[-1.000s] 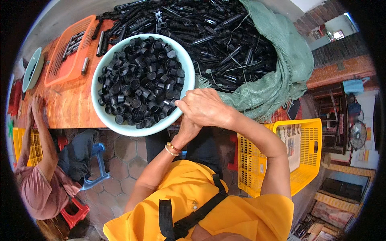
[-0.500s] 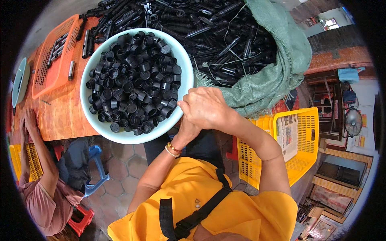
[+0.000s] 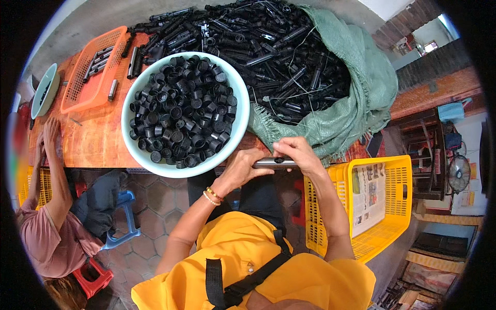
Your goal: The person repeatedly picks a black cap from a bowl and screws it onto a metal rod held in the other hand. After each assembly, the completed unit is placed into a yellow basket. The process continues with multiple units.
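Left fingers (image 3: 251, 154) clamped round dark tube (image 3: 266, 164) near desk (image 3: 98, 150) edge, I judge to steady it; right fingers (image 3: 292, 145) apparently gripping other end; bowl (image 3: 242, 106) of black caps (image 3: 178, 116) alongside, probably for easy reach

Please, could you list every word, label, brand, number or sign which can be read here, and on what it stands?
No text can be quoted reliably.
Printed sheet in the yellow crate: print too small and blurred.
Papers near the fan: too blurred.
Dark tube: no lettering that I can make out.
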Demonstrator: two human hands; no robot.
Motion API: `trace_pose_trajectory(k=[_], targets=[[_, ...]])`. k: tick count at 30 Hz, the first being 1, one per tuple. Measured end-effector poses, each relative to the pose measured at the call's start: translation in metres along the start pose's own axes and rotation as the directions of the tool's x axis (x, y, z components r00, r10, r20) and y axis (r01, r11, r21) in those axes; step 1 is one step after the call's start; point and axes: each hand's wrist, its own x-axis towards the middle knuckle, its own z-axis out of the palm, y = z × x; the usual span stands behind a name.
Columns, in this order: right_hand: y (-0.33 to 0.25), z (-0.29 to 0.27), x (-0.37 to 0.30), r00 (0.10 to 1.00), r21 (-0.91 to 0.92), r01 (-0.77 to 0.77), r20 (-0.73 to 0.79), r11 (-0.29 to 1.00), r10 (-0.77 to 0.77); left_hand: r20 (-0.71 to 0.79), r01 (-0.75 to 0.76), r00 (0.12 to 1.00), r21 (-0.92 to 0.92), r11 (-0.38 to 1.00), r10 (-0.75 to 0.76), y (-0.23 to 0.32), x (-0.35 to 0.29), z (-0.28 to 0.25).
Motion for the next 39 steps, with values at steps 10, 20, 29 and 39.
trace_pose_trajectory(k=[10,20,29,39], targets=[[0.024,-0.013,-0.047,0.996,0.336,0.071,0.023,0.939,-0.083,0.513,0.634,0.763,-0.476,0.61,-0.393,0.041,-0.001,-0.02],[-0.005,0.016,-0.082,0.8,-0.022,0.599,0.05,0.8,-0.597,0.661,0.728,0.68,-0.658,0.191,-0.317,0.056,-0.03,-0.011],[0.015,0.023,-0.081,0.951,0.403,0.268,0.037,0.875,-0.307,0.43,0.662,0.747,-0.555,0.504,-0.507,0.099,-0.03,-0.018],[0.034,0.024,-0.076,0.949,0.57,0.219,0.063,0.792,-0.308,0.249,0.457,0.887,-0.346,0.82,-0.389,0.096,-0.036,-0.01]])
